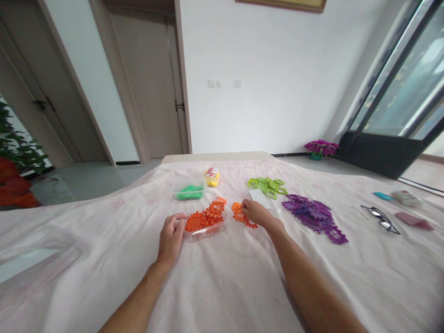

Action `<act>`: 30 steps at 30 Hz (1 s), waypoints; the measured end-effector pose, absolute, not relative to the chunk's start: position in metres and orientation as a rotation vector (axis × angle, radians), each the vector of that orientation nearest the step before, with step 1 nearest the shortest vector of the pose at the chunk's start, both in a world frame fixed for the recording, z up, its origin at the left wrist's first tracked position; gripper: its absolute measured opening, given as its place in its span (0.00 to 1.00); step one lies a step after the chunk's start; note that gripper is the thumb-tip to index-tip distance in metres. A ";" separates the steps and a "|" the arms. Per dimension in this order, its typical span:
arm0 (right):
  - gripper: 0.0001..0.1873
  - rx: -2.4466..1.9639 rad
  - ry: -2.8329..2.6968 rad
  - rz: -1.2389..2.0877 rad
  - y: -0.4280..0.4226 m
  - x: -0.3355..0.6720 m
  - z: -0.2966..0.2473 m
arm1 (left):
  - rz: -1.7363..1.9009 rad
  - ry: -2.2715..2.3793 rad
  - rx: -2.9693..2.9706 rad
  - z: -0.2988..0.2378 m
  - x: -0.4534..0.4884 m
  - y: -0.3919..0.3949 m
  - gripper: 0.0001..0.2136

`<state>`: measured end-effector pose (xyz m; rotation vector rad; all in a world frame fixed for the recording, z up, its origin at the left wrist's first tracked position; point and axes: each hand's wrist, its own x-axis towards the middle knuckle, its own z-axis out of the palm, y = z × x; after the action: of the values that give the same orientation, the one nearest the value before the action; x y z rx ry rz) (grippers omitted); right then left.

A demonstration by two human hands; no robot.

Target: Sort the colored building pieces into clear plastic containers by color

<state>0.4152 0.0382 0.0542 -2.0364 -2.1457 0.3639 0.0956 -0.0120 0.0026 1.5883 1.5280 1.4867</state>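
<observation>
My left hand (171, 237) grips the left edge of a clear plastic tray (222, 230) that holds several orange plastic interlocking pieces (206, 218). My right hand (257, 213) rests on a small heap of loose orange pieces (238, 212) lying on the pink cloth just right of the tray, fingers closed on them. Both forearms reach in from the bottom edge.
A clear box of green pieces (189, 191) and a small pack of yellow pieces (212, 177) sit beyond the tray. Light-green pieces (268, 186), a white card (261, 198) and purple pieces (314, 214) lie to the right. Glasses (380, 218) and small items lie far right; a clear lid (38, 256) lies at left.
</observation>
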 end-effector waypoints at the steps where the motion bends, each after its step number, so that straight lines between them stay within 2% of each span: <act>1: 0.11 -2.035 -2.142 0.365 0.038 0.415 0.054 | 1.485 1.528 1.591 0.003 0.096 -0.012 0.15; 8: 0.08 -1.994 -2.057 0.440 0.040 0.420 0.051 | 1.472 1.542 1.578 0.006 0.097 -0.014 0.14; 12: 0.06 -1.896 -1.935 0.730 0.039 0.421 0.051 | 1.473 1.538 1.579 0.006 0.097 -0.014 0.15; 16: 0.09 -1.725 -1.804 0.931 0.040 0.424 0.050 | 1.466 1.534 1.586 0.005 0.096 -0.013 0.15; 22: 0.14 -1.687 -1.731 1.030 0.042 0.431 0.053 | 1.464 1.540 1.583 0.006 0.097 -0.014 0.16; 30: 0.05 -1.692 -1.768 1.101 0.034 0.435 0.067 | 1.478 1.536 1.575 0.007 0.097 -0.014 0.16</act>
<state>0.4347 0.0344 0.0670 -1.6922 -1.7685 1.1009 0.0970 -0.0136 0.0068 1.5751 1.5359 1.4782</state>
